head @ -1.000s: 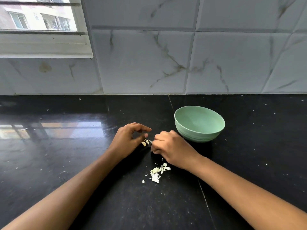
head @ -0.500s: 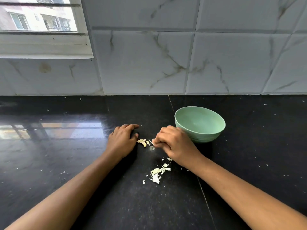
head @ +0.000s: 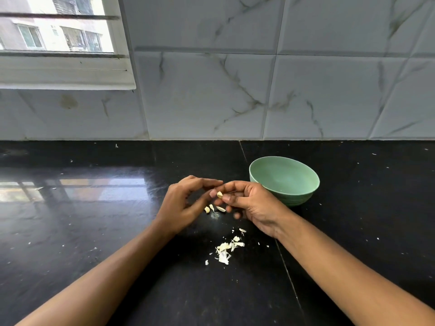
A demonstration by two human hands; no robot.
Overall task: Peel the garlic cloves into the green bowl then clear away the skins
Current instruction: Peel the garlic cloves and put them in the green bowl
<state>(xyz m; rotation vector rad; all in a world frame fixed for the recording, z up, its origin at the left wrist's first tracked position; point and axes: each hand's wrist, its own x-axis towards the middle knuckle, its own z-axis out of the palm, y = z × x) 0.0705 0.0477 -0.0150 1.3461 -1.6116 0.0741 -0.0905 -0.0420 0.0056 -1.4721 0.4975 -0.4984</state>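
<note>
pale garlic clove [head: 219, 194] pinched by right hand [head: 254, 205]; left hand [head: 183, 203] curls beside it, grip unclear. green bowl [head: 295, 198] sits just right of the right hand.

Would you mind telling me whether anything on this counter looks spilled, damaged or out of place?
Only a scatter of garlic skins on the black counter, with tiny white flecks farther out; the green bowl stands upright and undamaged.
</note>
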